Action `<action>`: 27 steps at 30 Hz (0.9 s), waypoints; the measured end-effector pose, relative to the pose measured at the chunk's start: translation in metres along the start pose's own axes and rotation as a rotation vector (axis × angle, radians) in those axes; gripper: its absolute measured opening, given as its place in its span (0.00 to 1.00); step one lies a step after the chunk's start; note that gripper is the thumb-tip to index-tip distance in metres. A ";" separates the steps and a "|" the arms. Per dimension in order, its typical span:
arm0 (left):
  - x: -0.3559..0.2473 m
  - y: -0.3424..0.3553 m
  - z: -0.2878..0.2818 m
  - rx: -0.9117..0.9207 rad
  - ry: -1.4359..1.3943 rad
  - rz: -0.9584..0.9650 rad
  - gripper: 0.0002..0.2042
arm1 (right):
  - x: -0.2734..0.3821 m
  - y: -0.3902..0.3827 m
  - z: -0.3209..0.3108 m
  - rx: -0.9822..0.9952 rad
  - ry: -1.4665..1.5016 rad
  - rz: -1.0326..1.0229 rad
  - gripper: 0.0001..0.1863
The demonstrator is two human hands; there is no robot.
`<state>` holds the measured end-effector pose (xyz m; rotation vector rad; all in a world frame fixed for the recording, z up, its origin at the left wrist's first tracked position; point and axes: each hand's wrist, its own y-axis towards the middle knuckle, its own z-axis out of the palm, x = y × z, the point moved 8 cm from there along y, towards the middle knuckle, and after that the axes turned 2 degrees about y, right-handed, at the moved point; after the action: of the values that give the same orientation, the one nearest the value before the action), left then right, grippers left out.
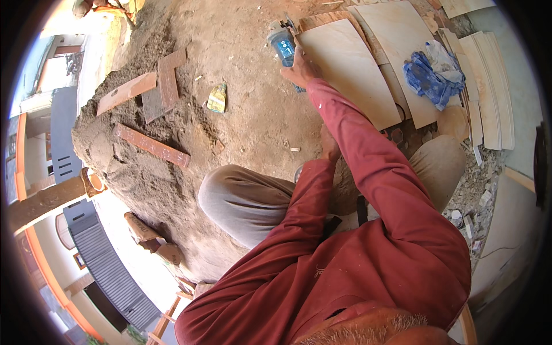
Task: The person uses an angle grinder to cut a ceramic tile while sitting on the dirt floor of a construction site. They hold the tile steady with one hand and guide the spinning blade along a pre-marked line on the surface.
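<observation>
Left hand [329, 145]: came in closest, short of the right and partly behind the red sleeve [379, 155]; whether its fingers were spread or pressed together, nobody could tell.
Right hand [303, 70]: at full stretch now, its fingers curled round the rear of the blue power tool [283, 49].
Power tool: there it sat, just beside the left edge of a beige tile [345, 66], metal head pointing away; whether it rested on the dirt ground [253, 86] couldn't be told.
Handling: it looked a compact but weighty piece, rigid all through, its smooth casing perhaps slick with dust.
Best hold: round the blue body, surely, fingers well back from the head.
Tile: stiff, thin and flat, likely brittle at the corners; two hands under opposite edges seemed the safe lift.
Yellow packet [217, 99]: out on the ground, crumpled, contents impossible to make out.
Brown package [141, 227]: away to the left, creased and paper-like, whatever it held lost from view.
</observation>
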<state>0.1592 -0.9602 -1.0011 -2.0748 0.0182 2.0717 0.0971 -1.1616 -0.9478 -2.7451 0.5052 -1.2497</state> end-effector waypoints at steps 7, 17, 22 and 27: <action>0.003 0.004 -0.005 -0.033 0.104 0.125 0.15 | 0.004 -0.002 -0.001 -0.028 -0.026 0.000 0.50; -0.004 0.004 -0.001 0.005 0.017 0.071 0.15 | 0.005 -0.004 -0.003 0.028 -0.020 0.016 0.51; 0.011 0.006 -0.004 0.014 0.109 0.052 0.17 | 0.009 0.000 -0.003 0.001 -0.007 0.029 0.49; 0.005 0.002 -0.003 0.040 0.146 0.096 0.19 | 0.004 0.003 0.000 0.012 -0.062 0.005 0.54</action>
<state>0.1616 -0.9622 -1.0062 -2.2377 0.1838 1.9496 0.0986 -1.1658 -0.9455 -2.7609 0.4973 -1.1588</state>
